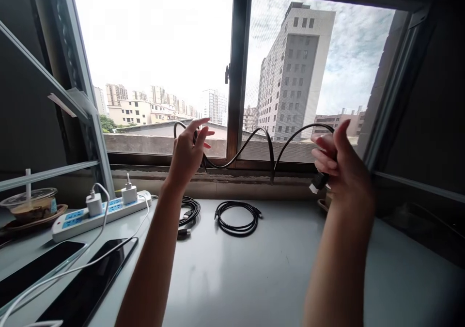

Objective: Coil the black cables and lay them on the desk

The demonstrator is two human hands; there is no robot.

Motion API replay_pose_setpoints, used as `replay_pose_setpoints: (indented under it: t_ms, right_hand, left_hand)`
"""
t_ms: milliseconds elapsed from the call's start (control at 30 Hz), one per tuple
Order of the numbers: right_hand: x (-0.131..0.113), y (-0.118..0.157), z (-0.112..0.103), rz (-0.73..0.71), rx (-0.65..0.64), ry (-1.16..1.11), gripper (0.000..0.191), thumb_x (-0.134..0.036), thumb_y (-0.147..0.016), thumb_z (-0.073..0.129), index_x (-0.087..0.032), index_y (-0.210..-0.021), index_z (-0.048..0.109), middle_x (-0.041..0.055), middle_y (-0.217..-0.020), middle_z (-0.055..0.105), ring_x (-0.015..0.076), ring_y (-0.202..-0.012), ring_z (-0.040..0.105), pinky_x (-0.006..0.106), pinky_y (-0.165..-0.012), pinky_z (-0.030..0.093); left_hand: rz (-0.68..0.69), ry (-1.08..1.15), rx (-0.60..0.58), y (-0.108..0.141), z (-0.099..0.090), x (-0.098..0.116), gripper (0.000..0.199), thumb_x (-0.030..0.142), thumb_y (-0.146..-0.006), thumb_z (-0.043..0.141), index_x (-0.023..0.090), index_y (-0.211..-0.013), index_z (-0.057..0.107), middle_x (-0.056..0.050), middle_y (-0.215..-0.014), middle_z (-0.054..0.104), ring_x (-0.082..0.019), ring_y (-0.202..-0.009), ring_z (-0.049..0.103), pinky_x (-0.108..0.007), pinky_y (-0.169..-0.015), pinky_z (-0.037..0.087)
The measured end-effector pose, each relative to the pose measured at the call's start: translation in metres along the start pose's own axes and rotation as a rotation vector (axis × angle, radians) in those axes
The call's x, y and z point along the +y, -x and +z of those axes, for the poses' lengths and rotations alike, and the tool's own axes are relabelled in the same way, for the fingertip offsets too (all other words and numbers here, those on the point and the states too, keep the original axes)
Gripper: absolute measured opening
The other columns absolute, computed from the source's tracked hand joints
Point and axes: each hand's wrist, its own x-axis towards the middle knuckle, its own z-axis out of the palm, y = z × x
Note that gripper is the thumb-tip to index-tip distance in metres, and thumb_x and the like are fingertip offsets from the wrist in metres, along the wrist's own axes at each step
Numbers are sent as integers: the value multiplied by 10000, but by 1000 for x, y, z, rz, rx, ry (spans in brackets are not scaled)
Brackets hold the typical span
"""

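A black cable [269,140] hangs in wavy loops in the air between my two hands, above the table. My right hand [336,155] is closed around one end of it, thumb up. A dark connector [318,182] with a pale tip sticks out below those fingers. At my left hand [191,145] the cable bends over and passes behind the palm, borne up there. Its fingers are loosely extended, and their exact grip on the cable is partly hidden. On the table below lie a coiled black cable [238,234] and another coil [196,210], partly behind my left forearm.
A white power strip [60,231] with two plugged-in chargers stands at the left. Two dark phones or tablets [90,281] lie nearer, crossed by white cords [103,258]. A lidded drink cup [31,210] sits far left. A window [240,75] and metal shelf frame [85,99] bound the table.
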Motion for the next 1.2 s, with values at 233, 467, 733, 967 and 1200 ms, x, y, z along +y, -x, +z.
replay_pose_setpoints:
  t_ms: [233, 467, 733, 967, 1200]
  right_hand:
    - [11, -6, -4, 192, -27, -34, 506, -533, -854, 378, -202, -475, 326, 30, -611, 567, 23, -323, 161, 217, -300, 188]
    - [31, -22, 10, 190, 173, -6, 351, -318, -884, 338, -123, -955, 620, 86, -897, 688, 22, -316, 246, 189, -333, 340]
    - [25, -14, 3, 179, 2, -53, 286, -305, -862, 413, -169, -923, 657, 79, -1017, 685, 173, -811, 669, 227, -540, 532]
    - [30, -12, 14, 292, -227, 23, 157, -232, -859, 503, -197, -935, 636, 64, -989, 694, 185, -928, 651, 308, -720, 567]
    - [33, -15, 47, 441, -453, 172, 328, -93, -837, 434, -118, -1156, 504, 113, -981, 667, 144, -785, 659, 224, -607, 531]
  left_hand:
    - [23, 86, 61, 0, -19, 0, 322, 439, -917, 379, 219, -1064, 562, -1, -644, 657, -131, -574, 623, -224, -479, 427]
    - [88, 118, -2, 4, -27, 10, 267, 331, -944, 373, 156, -1105, 495, 125, -388, 370, -47, -418, 500, -244, -505, 329]
    - [126, 78, 128, 10, -23, 18, 327, 377, -948, 379, 169, -1185, 463, 123, -394, 346, -5, -334, 362, -256, -453, 179]
    - [150, -22, 213, 11, -23, 20, 320, 411, -918, 442, 209, -1160, 494, 99, -466, 354, -33, -401, 400, -233, -432, 241]
    - [136, -50, 263, 14, -16, 24, 302, 449, -882, 489, 262, -1116, 531, 67, -553, 439, -53, -394, 352, -244, -415, 241]
